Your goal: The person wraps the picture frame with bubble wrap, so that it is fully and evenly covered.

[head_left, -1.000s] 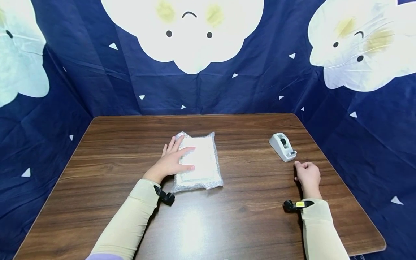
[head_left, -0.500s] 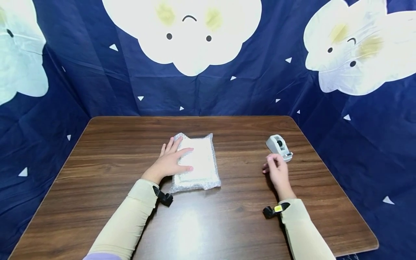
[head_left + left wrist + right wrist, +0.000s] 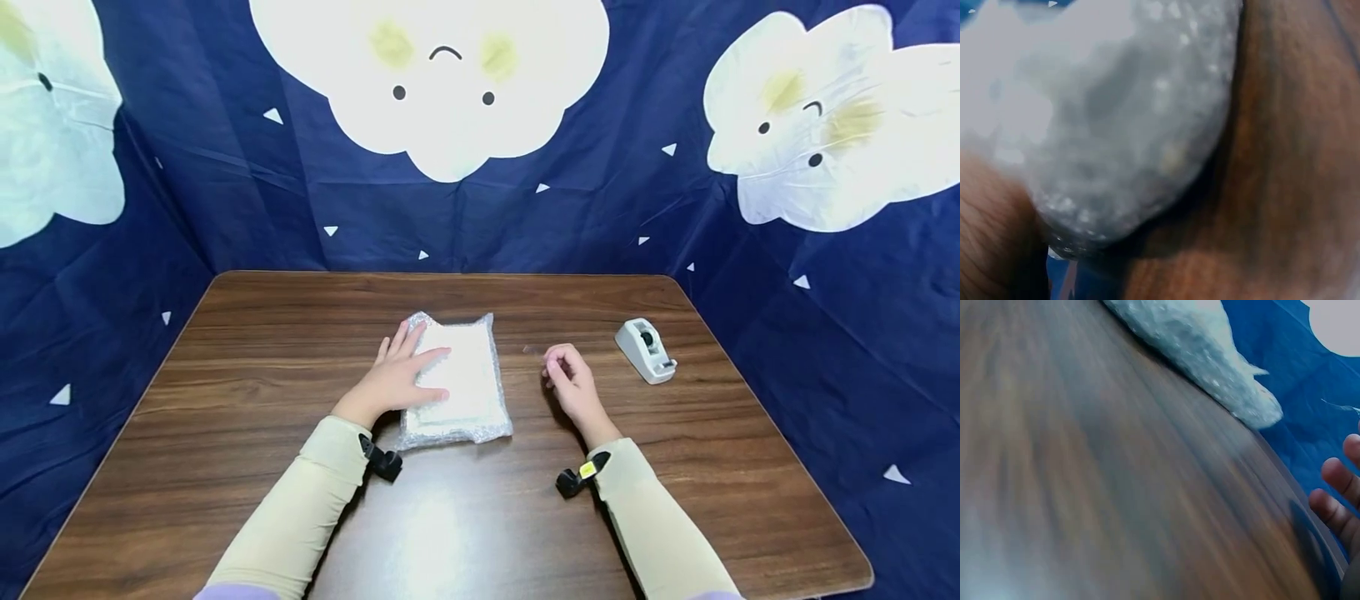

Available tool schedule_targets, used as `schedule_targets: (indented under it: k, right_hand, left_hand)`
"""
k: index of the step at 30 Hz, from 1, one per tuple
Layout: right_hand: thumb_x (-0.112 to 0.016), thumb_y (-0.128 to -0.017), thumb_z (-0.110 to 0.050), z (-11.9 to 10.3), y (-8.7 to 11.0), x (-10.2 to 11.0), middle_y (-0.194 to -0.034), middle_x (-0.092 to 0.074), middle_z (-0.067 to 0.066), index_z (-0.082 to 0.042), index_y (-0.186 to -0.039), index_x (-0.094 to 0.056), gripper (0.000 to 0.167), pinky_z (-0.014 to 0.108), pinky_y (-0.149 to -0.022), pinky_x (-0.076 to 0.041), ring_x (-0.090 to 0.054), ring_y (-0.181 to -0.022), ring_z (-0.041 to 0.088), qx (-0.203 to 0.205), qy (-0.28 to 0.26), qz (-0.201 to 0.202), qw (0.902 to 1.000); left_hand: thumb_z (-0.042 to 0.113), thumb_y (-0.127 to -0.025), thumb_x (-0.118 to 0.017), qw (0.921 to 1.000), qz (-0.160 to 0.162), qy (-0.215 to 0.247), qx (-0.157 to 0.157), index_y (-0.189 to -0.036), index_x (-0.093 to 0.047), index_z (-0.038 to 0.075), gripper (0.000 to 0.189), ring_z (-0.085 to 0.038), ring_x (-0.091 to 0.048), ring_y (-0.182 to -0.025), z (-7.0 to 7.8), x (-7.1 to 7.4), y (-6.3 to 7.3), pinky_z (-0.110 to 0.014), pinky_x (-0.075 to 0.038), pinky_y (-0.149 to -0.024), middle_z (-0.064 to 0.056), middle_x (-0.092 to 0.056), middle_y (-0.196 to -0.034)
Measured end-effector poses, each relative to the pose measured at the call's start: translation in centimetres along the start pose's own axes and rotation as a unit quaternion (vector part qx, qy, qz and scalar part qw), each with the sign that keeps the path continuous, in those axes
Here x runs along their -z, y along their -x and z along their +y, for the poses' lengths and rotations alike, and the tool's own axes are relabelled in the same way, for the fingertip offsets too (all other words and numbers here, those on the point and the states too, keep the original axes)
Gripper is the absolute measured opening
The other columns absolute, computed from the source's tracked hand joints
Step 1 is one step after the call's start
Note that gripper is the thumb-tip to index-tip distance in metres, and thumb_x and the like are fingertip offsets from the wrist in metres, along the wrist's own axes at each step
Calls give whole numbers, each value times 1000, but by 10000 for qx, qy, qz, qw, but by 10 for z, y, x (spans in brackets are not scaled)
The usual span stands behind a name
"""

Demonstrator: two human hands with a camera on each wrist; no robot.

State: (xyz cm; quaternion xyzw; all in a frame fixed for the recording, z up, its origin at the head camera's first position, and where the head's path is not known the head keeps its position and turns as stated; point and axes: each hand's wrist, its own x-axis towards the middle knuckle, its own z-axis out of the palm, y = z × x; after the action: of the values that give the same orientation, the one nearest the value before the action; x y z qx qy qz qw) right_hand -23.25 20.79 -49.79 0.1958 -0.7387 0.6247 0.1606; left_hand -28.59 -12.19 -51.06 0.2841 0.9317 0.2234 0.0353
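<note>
A flat white item wrapped in clear bubble wrap, the package (image 3: 472, 375), lies at the middle of the table. My left hand (image 3: 397, 379) rests on its left side with the fingers spread. The bubble wrap (image 3: 1147, 125) fills much of the left wrist view, blurred. To the right of the package, my right hand (image 3: 572, 385) pinches a short strip of clear tape (image 3: 529, 350) between thumb and forefinger, and the strip sticks out toward the package. In the right wrist view the tape (image 3: 1338, 405) is a thin pale line beyond the fingertips.
A white tape dispenser (image 3: 645, 352) stands on the right of the brown wooden table (image 3: 262, 400). Dark blue cloth (image 3: 510, 225) with cloud prints hangs around the table's back and sides.
My right hand has moved left from beside the tape dispenser toward the package, with the strip of tape in its fingers. My left hand stays on the package.
</note>
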Motion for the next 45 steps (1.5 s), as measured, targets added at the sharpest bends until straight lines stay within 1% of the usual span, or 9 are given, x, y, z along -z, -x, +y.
schedule_targets:
  k: [5, 9, 13, 20, 27, 32, 39, 42, 45]
  right_hand:
    - [-48, -94, 19, 3, -4, -18, -96, -48, 42, 19, -89, -48, 6, 35, -63, -49, -51, -76, 43, 470, -173, -252, 9984]
    - [-48, -92, 21, 4, -8, -30, -94, -49, 39, 19, -88, -49, 5, 26, -74, -49, -50, -82, 43, 836, -183, -377, 9956]
    - [-49, -91, 22, 2, -13, -40, -96, -52, 37, 18, -87, -51, 6, 19, -84, -46, -53, -91, 39, 1006, -115, -486, 9937]
    - [-50, -94, 16, -14, -25, -57, -106, -55, 36, 15, -87, -52, 7, 25, -81, -45, -52, -98, 48, 754, 0, -947, 9926]
    - [-50, -96, 14, -20, -30, -65, -110, -60, 33, 16, -90, -55, 8, 34, -94, -44, -52, -109, 44, 720, 163, -1318, 9885]
    - [-49, -96, 15, -17, -32, -69, -110, -60, 32, 17, -90, -53, 8, 42, -92, -45, -55, -107, 41, 639, -72, -1579, 9854]
    - [-51, -95, 15, -12, -35, -71, -106, -61, 33, 18, -88, -54, 8, 30, -95, -42, -56, -105, 44, 649, 2, -1880, 9800]
    - [-52, -95, 14, -12, -34, -71, -107, -62, 33, 18, -87, -56, 9, 32, -93, -41, -55, -105, 46, 610, 176, -1972, 9783]
    - [-54, -95, 13, -14, -34, -70, -107, -62, 33, 16, -86, -57, 10, 37, -91, -42, -55, -105, 45, 506, 348, -1967, 9785]
  left_hand:
    - [70, -86, -63, 9999, -25, 105, -4, -154, -44, 32, 81, -40, 13, -153, 1, -2, 1, -68, 3, -117, -13, 3, -170]
    - [71, -86, -63, 9998, -45, 182, -33, -154, -44, 31, 81, -42, 13, -153, 2, -1, 3, -69, 3, -117, -13, 3, -170]
    - [71, -86, -63, 9998, -22, 195, -66, -154, -44, 31, 82, -41, 14, -153, 1, 0, 3, -69, 3, -117, -11, 4, -170]
    - [72, -85, -63, 9998, 150, 115, -92, -153, -46, 31, 82, -41, 12, -153, -1, 0, -1, -68, 2, -117, -11, 1, -170]
    - [71, -84, -65, 9998, 100, 147, -5, -153, -45, 31, 82, -38, 13, -154, 3, 1, -1, -66, 3, -118, -11, -1, -170]
    - [70, -84, -65, 9999, 154, 53, -18, -153, -46, 31, 81, -40, 10, -154, 4, 1, 0, -66, 2, -118, -12, -3, -170]
    - [72, -84, -64, 9998, 194, -11, -33, -153, -46, 31, 82, -39, 10, -154, 2, -2, 0, -65, 4, -119, -12, -5, -170]
    - [72, -84, -64, 9996, 249, -54, -93, -152, -47, 32, 81, -36, 9, -155, 1, -2, 0, -62, 4, -120, -12, -7, -170]
    - [69, -85, -65, 9989, 363, -74, -293, -151, -48, 32, 78, -32, 3, -156, 0, -3, 0, -59, 4, -121, -12, -13, -169]
